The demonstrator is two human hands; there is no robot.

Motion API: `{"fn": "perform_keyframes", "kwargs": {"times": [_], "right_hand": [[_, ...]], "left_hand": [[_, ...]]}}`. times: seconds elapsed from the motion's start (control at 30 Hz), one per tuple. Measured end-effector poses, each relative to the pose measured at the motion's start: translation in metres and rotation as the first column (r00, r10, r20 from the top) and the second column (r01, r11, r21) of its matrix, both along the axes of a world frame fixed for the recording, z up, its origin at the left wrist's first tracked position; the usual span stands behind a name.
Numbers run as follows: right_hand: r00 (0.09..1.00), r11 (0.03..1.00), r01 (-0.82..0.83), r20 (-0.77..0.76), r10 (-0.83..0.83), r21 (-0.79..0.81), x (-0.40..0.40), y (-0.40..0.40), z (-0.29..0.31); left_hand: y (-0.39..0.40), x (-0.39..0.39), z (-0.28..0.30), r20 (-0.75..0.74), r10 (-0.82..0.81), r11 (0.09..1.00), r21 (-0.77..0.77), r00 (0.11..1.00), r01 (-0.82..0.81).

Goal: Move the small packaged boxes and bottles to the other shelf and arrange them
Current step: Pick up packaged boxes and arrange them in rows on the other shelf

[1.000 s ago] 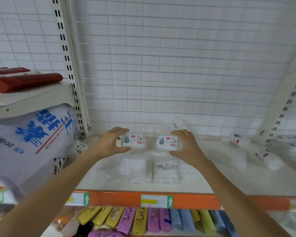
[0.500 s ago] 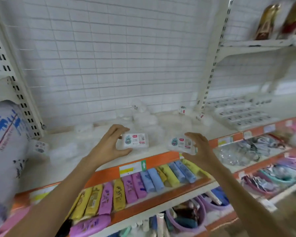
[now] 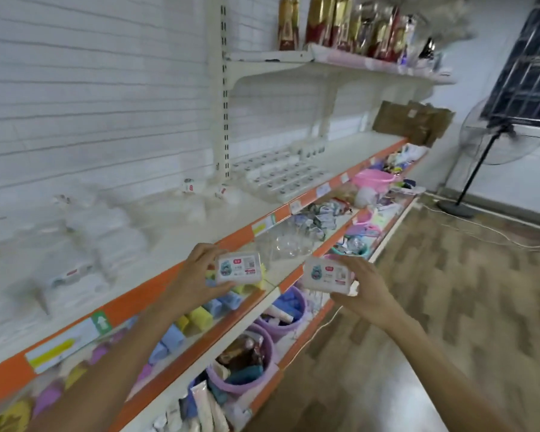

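— What's in those hands?
— Left hand (image 3: 197, 275) grips one small box (image 3: 238, 269), right hand (image 3: 363, 291) grips another box (image 3: 326, 275), both out in front of the shelf edge.
— So mid-carry?
— Seems so. Next they'd need setting beside the rows (image 3: 278, 176) up ahead.

White boxes (image 3: 238, 267), orange shelf edge (image 3: 156, 283), purple buckets (image 3: 247, 377).

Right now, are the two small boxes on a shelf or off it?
Off: left hand and right hand each grip a box in the air.
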State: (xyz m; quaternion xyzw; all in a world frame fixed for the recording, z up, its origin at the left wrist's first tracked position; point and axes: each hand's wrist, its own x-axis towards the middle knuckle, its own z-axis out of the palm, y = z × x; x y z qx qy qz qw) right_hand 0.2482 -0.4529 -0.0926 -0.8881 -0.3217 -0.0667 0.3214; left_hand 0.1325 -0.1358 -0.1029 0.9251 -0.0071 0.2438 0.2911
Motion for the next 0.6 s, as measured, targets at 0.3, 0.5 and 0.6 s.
{"fn": "perform_keyframes", "kwargs": {"times": [0.3,0.5,0.6], "right_hand": [[0.996,0.994,0.085,0.016,-0.086,0.063,0.105,-0.094,-0.002],[0.996,0.998,0.067,-0.063,-0.067,0.009,0.206,-0.139,0.004],[0.996,0.999,0.022,-0.092,-0.018,0.038,0.248,-0.143,0.015]], "left_hand": [[-0.080,0.139,0.009,0.068,0.021,0.997,-0.074,0.997,-0.016],[-0.126,0.221,0.017,0.089,0.087,0.994,-0.068,0.992,-0.081],[-0.136,0.254,0.025,0.116,0.141,0.990,-0.037,0.983,-0.137]]}}
